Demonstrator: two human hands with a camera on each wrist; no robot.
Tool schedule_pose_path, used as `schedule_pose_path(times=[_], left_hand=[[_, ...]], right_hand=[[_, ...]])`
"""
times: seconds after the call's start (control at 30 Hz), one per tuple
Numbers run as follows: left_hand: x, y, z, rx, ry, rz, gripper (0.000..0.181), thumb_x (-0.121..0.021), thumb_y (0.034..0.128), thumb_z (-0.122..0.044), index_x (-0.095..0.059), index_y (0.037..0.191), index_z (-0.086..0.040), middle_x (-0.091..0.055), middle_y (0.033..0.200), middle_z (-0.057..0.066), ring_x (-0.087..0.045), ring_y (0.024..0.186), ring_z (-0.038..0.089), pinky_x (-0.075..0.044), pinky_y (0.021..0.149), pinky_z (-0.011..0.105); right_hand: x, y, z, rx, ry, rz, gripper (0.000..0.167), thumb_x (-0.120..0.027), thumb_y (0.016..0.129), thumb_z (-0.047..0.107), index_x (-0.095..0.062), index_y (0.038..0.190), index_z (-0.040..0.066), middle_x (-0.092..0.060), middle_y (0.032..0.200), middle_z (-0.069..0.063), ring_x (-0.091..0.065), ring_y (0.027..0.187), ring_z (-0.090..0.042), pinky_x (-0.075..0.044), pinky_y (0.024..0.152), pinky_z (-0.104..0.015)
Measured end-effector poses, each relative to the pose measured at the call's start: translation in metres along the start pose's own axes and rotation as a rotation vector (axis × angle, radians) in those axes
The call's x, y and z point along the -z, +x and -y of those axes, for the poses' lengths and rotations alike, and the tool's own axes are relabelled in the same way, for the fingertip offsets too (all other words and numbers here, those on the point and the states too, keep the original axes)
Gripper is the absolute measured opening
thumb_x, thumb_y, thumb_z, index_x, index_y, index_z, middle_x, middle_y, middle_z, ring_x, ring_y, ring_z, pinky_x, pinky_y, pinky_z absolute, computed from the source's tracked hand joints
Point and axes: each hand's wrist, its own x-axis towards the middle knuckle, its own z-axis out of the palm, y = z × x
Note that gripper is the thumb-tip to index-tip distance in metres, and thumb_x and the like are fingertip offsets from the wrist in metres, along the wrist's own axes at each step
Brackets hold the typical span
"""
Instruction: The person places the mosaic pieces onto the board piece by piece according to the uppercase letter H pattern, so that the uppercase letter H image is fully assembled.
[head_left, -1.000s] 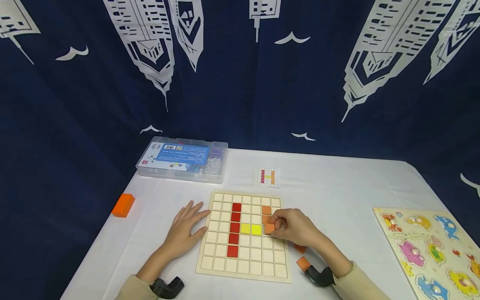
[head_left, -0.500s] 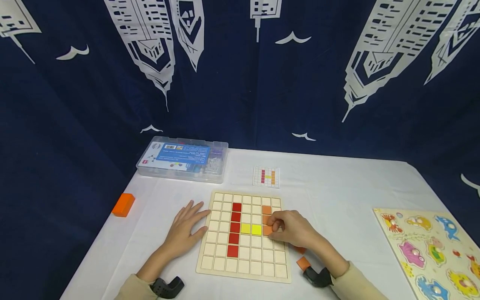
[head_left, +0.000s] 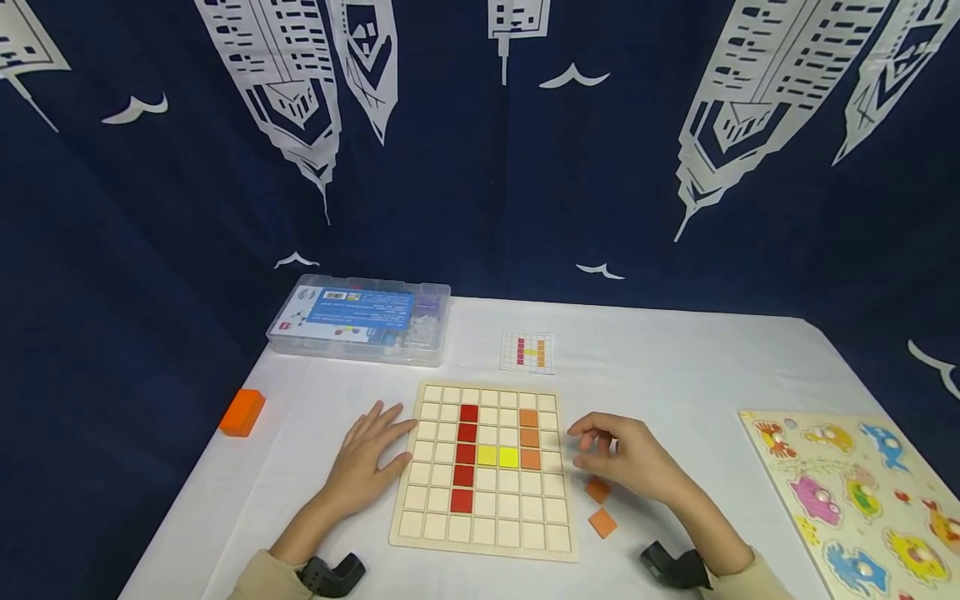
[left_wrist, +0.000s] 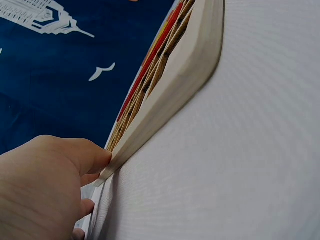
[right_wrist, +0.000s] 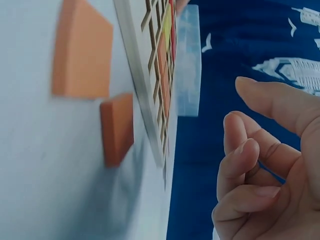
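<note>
A wooden grid board (head_left: 446,537) lies flat on the white table, with a column of red tiles (head_left: 465,454), two yellow tiles (head_left: 497,456) and three orange tiles (head_left: 529,437) in its cells. My left hand (head_left: 360,462) rests on the table at the board's left side; in the left wrist view its thumb (left_wrist: 92,155) touches the board edge. Just off the right edge hovers my right hand (head_left: 633,454), fingers loosely bent and nothing held. Two loose orange tiles (head_left: 602,523) lie below it, and the right wrist view shows both, one nearer (right_wrist: 85,50).
A small pattern card (head_left: 527,352) lies behind the board. Further left stand a clear plastic case (head_left: 356,321) and an orange block (head_left: 242,412). An animal knob puzzle (head_left: 847,500) occupies the right side, and a dark blue curtain (head_left: 450,208) hangs behind.
My right hand has let go of the third orange tile, which lies in its cell below the other two. The hand has moved right, off the board. The left hand has stayed put.
</note>
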Motion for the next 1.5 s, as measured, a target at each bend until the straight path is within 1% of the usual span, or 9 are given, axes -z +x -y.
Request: schedule_pose_path(times=[0.13, 0.27, 0.47, 0.6, 0.8, 0.97, 1.2, 1.3, 1.5], left_hand=[[0.001, 0.000, 0.002, 0.011, -0.006, 0.009, 0.045, -0.068, 0.0895, -0.019, -0.060, 0.133, -0.012, -0.042, 0.153, 0.014, -0.021, 0.149, 0.039, -0.011, 0.119, 0.058], [0.001, 0.000, 0.003, 0.016, -0.008, 0.011, 0.045, -0.068, 0.0896, -0.019, -0.060, 0.133, -0.012, -0.042, 0.153, 0.014, -0.020, 0.149, 0.039, -0.011, 0.120, 0.058], [0.000, 0.000, 0.003, 0.016, -0.003, 0.010, 0.045, -0.068, 0.0894, -0.019, -0.060, 0.134, -0.012, -0.042, 0.153, 0.014, -0.020, 0.149, 0.039, -0.010, 0.120, 0.058], [0.000, 0.000, 0.003, 0.012, -0.006, 0.008, 0.046, -0.069, 0.0891, -0.019, -0.060, 0.134, -0.012, -0.042, 0.153, 0.014, -0.021, 0.149, 0.039, -0.010, 0.119, 0.059], [-0.002, -0.001, 0.002, 0.013, -0.005, 0.005, 0.046, -0.069, 0.0883, -0.018, -0.061, 0.133, -0.013, -0.042, 0.153, 0.014, -0.021, 0.148, 0.040, -0.011, 0.119, 0.060], [-0.003, 0.000, 0.003, 0.018, -0.006, 0.002, 0.046, -0.070, 0.0880, -0.018, -0.061, 0.133, -0.013, -0.042, 0.153, 0.014, -0.021, 0.148, 0.040, -0.010, 0.119, 0.060], [-0.003, 0.000, 0.003, 0.011, -0.005, 0.001, 0.046, -0.070, 0.0878, -0.018, -0.061, 0.133, -0.014, -0.042, 0.153, 0.014, -0.021, 0.148, 0.040, -0.011, 0.119, 0.060], [-0.003, 0.000, 0.002, 0.012, -0.005, 0.003, 0.046, -0.070, 0.0877, -0.018, -0.061, 0.133, -0.014, -0.042, 0.153, 0.014, -0.021, 0.148, 0.040, -0.010, 0.118, 0.060], [-0.002, 0.000, 0.001, 0.015, -0.003, 0.006, 0.046, -0.070, 0.0876, -0.018, -0.061, 0.132, -0.013, -0.042, 0.153, 0.015, -0.021, 0.148, 0.040, -0.011, 0.118, 0.060]], right_hand=[[0.007, -0.011, -0.005, -0.011, 0.027, -0.049, 0.028, -0.080, 0.079, 0.010, -0.069, 0.105, 0.009, -0.061, 0.082, 0.005, -0.049, 0.063, -0.004, -0.041, 0.051, -0.020], [0.011, -0.021, -0.013, -0.023, 0.058, -0.055, 0.031, -0.080, 0.079, 0.011, -0.068, 0.107, 0.009, -0.062, 0.084, 0.001, -0.048, 0.062, -0.004, -0.040, 0.050, -0.021], [0.011, -0.031, -0.030, -0.019, 0.138, -0.013, 0.036, -0.081, 0.078, 0.011, -0.067, 0.110, 0.006, -0.062, 0.085, -0.005, -0.047, 0.061, -0.008, -0.039, 0.050, -0.023], [0.008, -0.033, -0.040, -0.011, 0.182, 0.030, 0.038, -0.080, 0.077, 0.009, -0.066, 0.113, 0.005, -0.060, 0.084, -0.008, -0.047, 0.060, -0.008, -0.040, 0.050, -0.024], [0.005, -0.033, -0.049, 0.013, 0.208, 0.074, 0.039, -0.080, 0.078, 0.009, -0.065, 0.114, 0.005, -0.060, 0.084, -0.009, -0.048, 0.061, -0.009, -0.042, 0.051, -0.023], [0.002, -0.034, -0.052, 0.020, 0.191, 0.089, 0.038, -0.080, 0.079, 0.012, -0.066, 0.114, 0.007, -0.061, 0.085, -0.007, -0.049, 0.062, -0.007, -0.043, 0.052, -0.022], [-0.001, -0.036, -0.053, -0.034, 0.165, 0.111, 0.039, -0.080, 0.077, 0.011, -0.067, 0.114, 0.009, -0.061, 0.087, -0.004, -0.050, 0.065, -0.006, -0.045, 0.055, -0.021], [-0.002, -0.036, -0.054, -0.024, 0.149, 0.111, 0.039, -0.080, 0.077, 0.009, -0.067, 0.113, 0.009, -0.061, 0.087, -0.003, -0.050, 0.065, -0.005, -0.046, 0.056, -0.021], [-0.005, -0.037, -0.056, 0.036, 0.109, 0.090, 0.036, -0.079, 0.076, 0.006, -0.068, 0.111, 0.010, -0.060, 0.086, -0.001, -0.050, 0.065, -0.004, -0.047, 0.057, -0.021]])
